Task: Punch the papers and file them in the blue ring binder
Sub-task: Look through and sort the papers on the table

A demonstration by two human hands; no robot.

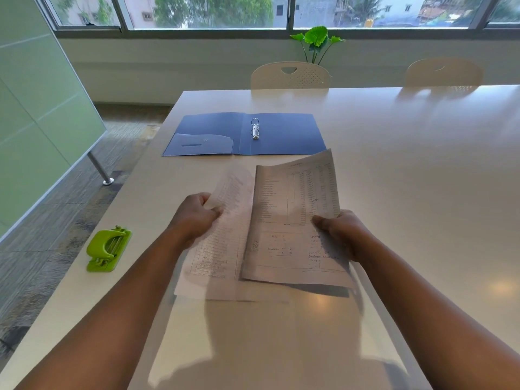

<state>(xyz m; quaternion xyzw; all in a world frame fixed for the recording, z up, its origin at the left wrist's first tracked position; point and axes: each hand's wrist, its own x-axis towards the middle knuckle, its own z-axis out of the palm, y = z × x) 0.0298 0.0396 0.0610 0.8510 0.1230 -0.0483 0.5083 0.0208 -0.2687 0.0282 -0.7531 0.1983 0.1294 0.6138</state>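
The left sheet point(225, 220) was motion-blurred and its print unreadable; both forearms ran off the bottom edge. The desk point(408, 164) lay bare toward its right edge. The punch point(108, 249) sat by the left edge, apart from the hands. The left hand point(194, 216) pinched the blurred sheet; the right hand point(340, 232) gripped the right sheet point(295, 220), lifted off the desk. The binder point(244, 135) lay open beyond them, nearer the far edge, rings point(255, 129) closed.
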